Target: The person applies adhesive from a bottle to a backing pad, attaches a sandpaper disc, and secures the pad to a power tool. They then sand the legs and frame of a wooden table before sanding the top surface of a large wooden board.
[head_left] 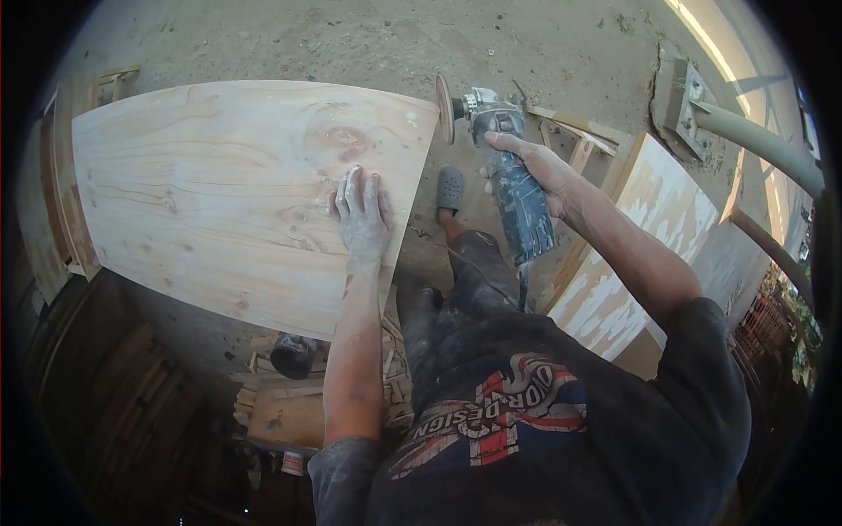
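A pale wooden panel [237, 184] with visible grain and a reddish knot lies in front of me. My left hand [363, 219], dusted white, rests flat on it near the right end, fingers stretched out. In my right hand [537, 171] is a blue angle grinder [519, 197], its body gripped from the side with the thumb on top. The grinder's sanding disc [445, 109] stands edge-on right at the panel's upper right corner. Its cord trails down toward my legs.
A white-patched wooden piece [653, 228] leans at the right, near a metal post [759, 149]. Wood offcuts [395, 368] and a dark round container [294, 355] lie below the panel. My foot in a grey clog [450, 188] stands on the dusty ground [351, 44].
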Motion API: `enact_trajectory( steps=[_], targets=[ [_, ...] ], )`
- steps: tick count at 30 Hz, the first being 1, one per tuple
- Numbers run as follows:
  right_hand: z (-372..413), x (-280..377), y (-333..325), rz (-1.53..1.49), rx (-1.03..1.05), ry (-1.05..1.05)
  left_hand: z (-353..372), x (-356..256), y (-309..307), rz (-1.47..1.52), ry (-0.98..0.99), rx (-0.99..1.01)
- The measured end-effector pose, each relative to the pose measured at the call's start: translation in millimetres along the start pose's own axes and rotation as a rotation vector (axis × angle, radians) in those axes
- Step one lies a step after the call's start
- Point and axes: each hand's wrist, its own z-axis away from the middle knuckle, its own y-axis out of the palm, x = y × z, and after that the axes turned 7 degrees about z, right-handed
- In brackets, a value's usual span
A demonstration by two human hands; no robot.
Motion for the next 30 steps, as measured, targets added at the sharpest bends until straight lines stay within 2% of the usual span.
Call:
enact_trajectory(
  steps=[3, 4, 7, 11, 13, 14, 17, 20, 21, 22, 25, 26, 27, 28, 29, 30],
  targets=[
    [-3, -22, 14, -0.260, 0.022, 0.029, 3, 0, 0, -0.007, 0.010, -0.003],
    [-5, -27, 18, -0.265, 0.022, -0.005, 0, 0, 2, -0.015, 0.012, -0.012],
    [-6, -58, 36, -0.527, 0.112, -0.066, 1, 2, 4, -0.017, 0.025, -0.009],
    [11, -107, 56, -0.619, 0.126, -0.183, 1, 1, 4, 0.004, 0.029, -0.043],
    [30, -134, 55, -0.764, 0.124, -0.155, 2, 4, 2, 0.170, 0.037, -0.088],
    [39, -147, 55, -0.778, 0.146, -0.199, 2, 5, -4, 0.162, 0.050, -0.131],
    [80, -200, 58, -0.757, 0.194, -0.270, 52, 15, -45, 0.272, 0.022, -0.212],
    [117, -264, 84, -0.701, 0.134, -0.405, 140, 50, -95, 0.360, -0.106, -0.297],
    [123, -291, 96, -0.650, 0.118, -0.482, 180, 70, -106, 0.499, -0.131, -0.361],
    [134, -316, 113, -0.587, 0.065, -0.538, 221, 91, -119, 0.634, -0.163, -0.416],
    [159, -392, 182, -0.540, -0.045, -0.641, 368, 155, -156, 0.654, -0.283, -0.422],
    [162, -411, 206, -0.505, -0.023, -0.630, 426, 176, -162, 0.730, -0.410, -0.354],
    [169, -429, 229, -0.481, -0.031, -0.713, 481, 193, -176, 0.740, -0.573, -0.255],
    [171, -442, 246, -0.455, -0.033, -0.816, 546, 218, -165, 0.706, -0.716, -0.134],
    [178, -447, 264, -0.438, -0.032, -0.824, 615, 238, -159, 0.673, -0.863, 0.003],
    [183, -447, 280, -0.407, -0.010, -0.824, 671, 246, -167, 0.648, -1.008, 0.222]
  ],
)
